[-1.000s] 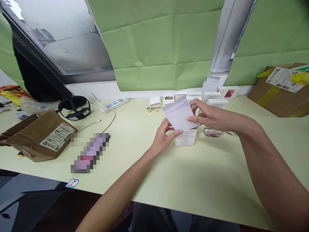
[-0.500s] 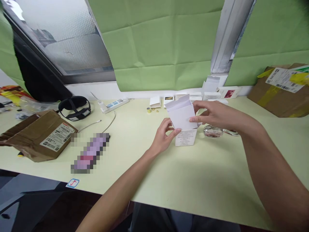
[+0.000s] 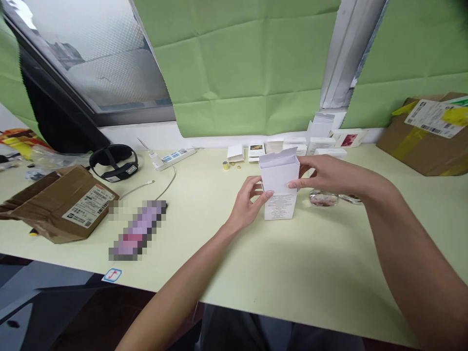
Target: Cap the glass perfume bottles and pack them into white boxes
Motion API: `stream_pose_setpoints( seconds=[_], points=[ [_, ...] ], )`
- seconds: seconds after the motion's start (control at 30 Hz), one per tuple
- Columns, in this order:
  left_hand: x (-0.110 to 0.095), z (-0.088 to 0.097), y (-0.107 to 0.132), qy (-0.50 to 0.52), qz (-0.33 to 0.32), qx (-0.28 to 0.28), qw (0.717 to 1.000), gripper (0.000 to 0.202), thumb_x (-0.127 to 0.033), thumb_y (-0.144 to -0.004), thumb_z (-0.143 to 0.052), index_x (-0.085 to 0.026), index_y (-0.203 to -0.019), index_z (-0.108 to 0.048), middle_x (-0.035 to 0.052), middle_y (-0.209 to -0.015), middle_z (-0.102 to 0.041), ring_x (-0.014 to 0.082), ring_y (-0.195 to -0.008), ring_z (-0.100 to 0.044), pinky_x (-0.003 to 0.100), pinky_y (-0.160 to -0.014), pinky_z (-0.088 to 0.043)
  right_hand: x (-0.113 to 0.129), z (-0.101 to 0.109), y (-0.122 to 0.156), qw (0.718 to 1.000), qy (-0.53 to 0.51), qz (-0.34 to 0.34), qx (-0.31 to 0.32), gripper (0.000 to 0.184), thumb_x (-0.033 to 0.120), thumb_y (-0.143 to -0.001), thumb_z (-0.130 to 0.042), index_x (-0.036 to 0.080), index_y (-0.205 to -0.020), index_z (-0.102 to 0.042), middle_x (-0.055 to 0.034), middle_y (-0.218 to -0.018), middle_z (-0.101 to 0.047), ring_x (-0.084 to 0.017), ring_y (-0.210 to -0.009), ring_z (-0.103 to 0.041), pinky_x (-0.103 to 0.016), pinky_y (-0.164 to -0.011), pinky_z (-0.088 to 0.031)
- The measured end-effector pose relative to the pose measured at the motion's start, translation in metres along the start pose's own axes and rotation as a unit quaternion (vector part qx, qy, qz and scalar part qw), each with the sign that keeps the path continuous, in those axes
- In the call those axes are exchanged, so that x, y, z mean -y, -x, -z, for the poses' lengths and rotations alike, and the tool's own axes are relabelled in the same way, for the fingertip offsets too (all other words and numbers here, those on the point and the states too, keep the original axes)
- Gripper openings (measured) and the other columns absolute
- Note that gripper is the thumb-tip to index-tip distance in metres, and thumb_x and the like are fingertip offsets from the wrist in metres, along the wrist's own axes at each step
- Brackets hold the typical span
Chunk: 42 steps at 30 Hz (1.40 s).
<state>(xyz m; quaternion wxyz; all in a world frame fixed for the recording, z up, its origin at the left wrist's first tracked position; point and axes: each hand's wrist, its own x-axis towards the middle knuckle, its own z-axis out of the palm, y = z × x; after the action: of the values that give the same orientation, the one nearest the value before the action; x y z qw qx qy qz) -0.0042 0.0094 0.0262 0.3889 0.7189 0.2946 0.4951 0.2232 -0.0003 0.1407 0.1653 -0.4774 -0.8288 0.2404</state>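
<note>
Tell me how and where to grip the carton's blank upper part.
The upper part is likely best pinched at its right edge, from the right, where the right hand is: it stands upright with a flat face, the left hand sits at its lower left, and the raised top flap looks thin.

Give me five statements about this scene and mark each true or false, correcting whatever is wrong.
1. The left hand and right hand both touch the white carton. True.
2. The printed panel shows above the carton's raised flap. False: it shows below.
3. The black headset lies left of the white power strip. True.
4. The gold-coloured cylinder sits right of the carton. False: it sits to the left.
5. A clear glassy object lies right of the carton. True.
</note>
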Motion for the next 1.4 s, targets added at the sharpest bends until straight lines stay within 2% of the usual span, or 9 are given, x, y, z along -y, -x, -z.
stream_pose_setpoints(
  seconds=[0.17,0.23,0.4,0.53,0.77,0.93,1.07,1.2,1.4],
  points=[
    [-0.002,0.000,0.000,-0.006,-0.001,0.000,1.000,0.033,-0.034,-0.091,-0.060,-0.027,-0.123,-0.053,0.0068,-0.121,-0.051,0.0173,-0.106,-0.058,0.030,-0.086,-0.051,-0.008,-0.001,0.001,0.997,0.065,-0.036,-0.007,0.038,0.059,-0.079,-0.060,0.023,-0.089,-0.062,-0.0076,-0.101,-0.059,-0.024,-0.086,-0.059,-0.035,-0.069,-0.046],
    [-0.003,-0.001,0.001,-0.012,-0.004,0.002,1.000,0.034,-0.035,-0.091,-0.060,-0.027,-0.123,-0.053,0.0069,-0.120,-0.051,0.0165,-0.104,-0.058,0.031,-0.086,-0.051,-0.007,0.002,0.004,0.998,0.050,-0.036,0.003,0.040,0.061,-0.079,-0.059,0.024,-0.092,-0.064,-0.0083,-0.108,-0.058,-0.025,-0.089,-0.060,-0.036,-0.070,-0.047],
    [-0.007,-0.001,0.002,-0.019,-0.015,0.015,1.000,0.031,-0.032,-0.091,-0.059,-0.026,-0.122,-0.053,0.0066,-0.121,-0.051,0.0157,-0.105,-0.057,0.031,-0.088,-0.051,0.004,0.011,0.013,0.999,-0.037,-0.015,-0.035,0.040,0.057,-0.082,-0.059,0.032,-0.111,-0.064,-0.0051,-0.123,-0.060,-0.028,-0.103,-0.059,-0.035,-0.077,-0.048],
    [-0.007,-0.001,0.002,-0.021,-0.016,0.028,0.999,0.032,-0.031,-0.092,-0.059,-0.027,-0.123,-0.052,0.0069,-0.124,-0.050,0.0165,-0.108,-0.057,0.032,-0.090,-0.051,0.010,0.013,0.015,0.999,-0.049,-0.003,-0.011,0.038,0.056,-0.082,-0.059,0.031,-0.111,-0.065,-0.0037,-0.118,-0.065,-0.028,-0.103,-0.061,-0.036,-0.078,-0.048],
    [-0.005,-0.001,0.002,-0.020,-0.022,0.035,0.999,0.035,-0.031,-0.091,-0.060,-0.028,-0.125,-0.051,0.0073,-0.126,-0.049,0.0180,-0.112,-0.056,0.034,-0.094,-0.051,0.010,0.013,0.014,0.999,-0.014,0.025,0.037,0.037,0.055,-0.085,-0.054,0.032,-0.111,-0.068,-0.0036,-0.120,-0.064,-0.028,-0.102,-0.061,-0.039,-0.080,-0.048],
    [-0.008,-0.001,0.003,-0.023,-0.030,0.041,0.998,0.036,-0.030,-0.091,-0.060,-0.029,-0.126,-0.051,0.0073,-0.127,-0.049,0.0194,-0.117,-0.054,0.036,-0.096,-0.050,0.004,0.005,0.009,0.997,0.010,0.012,0.069,0.035,0.054,-0.082,-0.059,0.032,-0.104,-0.073,-0.0054,-0.123,-0.063,-0.024,-0.088,-0.064,-0.036,-0.071,-0.050],
    [-0.009,-0.001,0.003,-0.026,-0.028,0.035,0.999,0.033,-0.031,-0.092,-0.059,-0.028,-0.124,-0.053,0.0075,-0.127,-0.048,0.0190,-0.116,-0.054,0.035,-0.096,-0.050,0.001,-0.002,0.005,0.995,0.014,-0.001,0.097,0.040,0.059,-0.084,-0.053,0.033,-0.108,-0.072,-0.0045,-0.130,-0.058,-0.021,-0.079,-0.063,-0.032,-0.062,-0.048],
    [-0.009,-0.001,0.003,-0.031,-0.026,0.036,0.999,0.034,-0.032,-0.091,-0.059,-0.028,-0.125,-0.052,0.0075,-0.127,-0.049,0.0189,-0.116,-0.053,0.035,-0.097,-0.049,0.001,-0.008,0.002,0.993,0.019,0.015,0.115,0.043,0.060,-0.088,-0.046,0.032,-0.108,-0.071,-0.0058,-0.123,-0.060,-0.022,-0.082,-0.063,-0.032,-0.062,-0.046],
    [-0.009,0.000,0.003,-0.038,-0.027,0.039,0.998,0.033,-0.034,-0.092,-0.058,-0.029,-0.124,-0.053,0.0079,-0.127,-0.049,0.0187,-0.114,-0.054,0.034,-0.094,-0.050,-0.001,-0.014,-0.004,0.991,0.023,0.032,0.128,0.040,0.056,-0.090,-0.045,0.027,-0.102,-0.070,-0.0073,-0.108,-0.060,-0.022,-0.085,-0.059,-0.030,-0.062,-0.044]
  ],
)
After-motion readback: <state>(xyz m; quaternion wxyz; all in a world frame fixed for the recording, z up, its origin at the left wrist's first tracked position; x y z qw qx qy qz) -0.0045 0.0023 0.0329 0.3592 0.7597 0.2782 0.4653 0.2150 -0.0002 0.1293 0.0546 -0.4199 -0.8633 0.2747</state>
